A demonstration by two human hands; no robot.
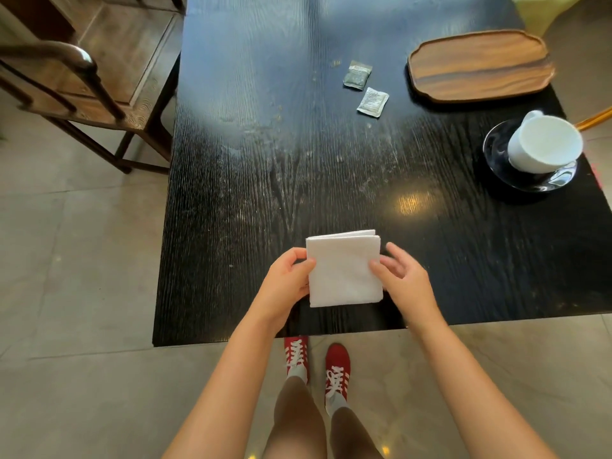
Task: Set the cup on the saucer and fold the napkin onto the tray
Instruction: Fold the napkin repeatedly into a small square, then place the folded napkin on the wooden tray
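A white napkin [343, 269], folded into a square, is held just above the near part of the black table [265, 180]. My left hand [288, 279] pinches its left edge. My right hand [404, 276] touches its right edge with the thumb, fingers spread. The white cup [543, 144] stands on the dark glass saucer [496, 154] at the right side of the table. The wooden tray [478, 66] lies bare at the far right.
Two small sachets [357, 74] [372, 102] lie on the table left of the tray. A wooden chair [86, 71] stands beside the table's left edge. My red shoes [318, 362] show below the table's near edge.
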